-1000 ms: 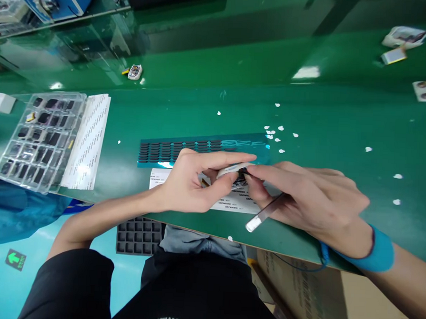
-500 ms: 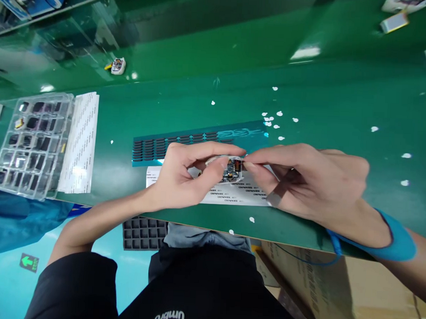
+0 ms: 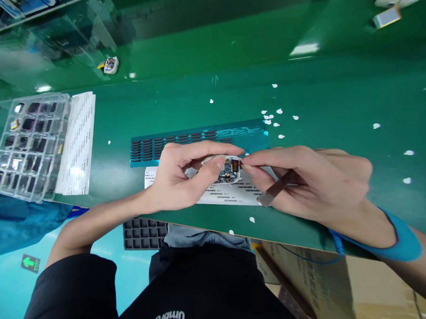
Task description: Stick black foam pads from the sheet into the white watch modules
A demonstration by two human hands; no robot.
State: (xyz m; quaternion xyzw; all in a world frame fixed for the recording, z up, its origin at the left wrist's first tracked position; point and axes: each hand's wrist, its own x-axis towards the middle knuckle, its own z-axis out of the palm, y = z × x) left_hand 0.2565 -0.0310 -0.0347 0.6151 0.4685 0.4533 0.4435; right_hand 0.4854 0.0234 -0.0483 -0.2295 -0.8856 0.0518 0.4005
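Note:
My left hand point(image 3: 187, 177) holds a small white-rimmed electronic device point(image 3: 230, 170) between thumb and fingers, its circuit board facing up. At the device's right edge, the thumb and index fingertips of my right hand point(image 3: 311, 182) are pinched together. A metal tool, probably tweezers point(image 3: 273, 191), lies across my right palm under curled fingers. What the right fingertips pinch is too small to tell. Beneath the hands lie a printed white sheet point(image 3: 218, 196) and a blue strip point(image 3: 153, 150) with rows of small dark pieces.
A clear compartment tray point(image 3: 26, 144) with dark parts stands at left, beside white paper point(image 3: 75, 144). Small white stickers point(image 3: 279, 111) are scattered on the green table point(image 3: 180, 99). Another device point(image 3: 111, 65) sits at the back left. A blue wristband point(image 3: 402, 238) trails a cord.
The metal tool in my right palm has tilted slightly. Both hands stay at the device, and the view has shifted a little.

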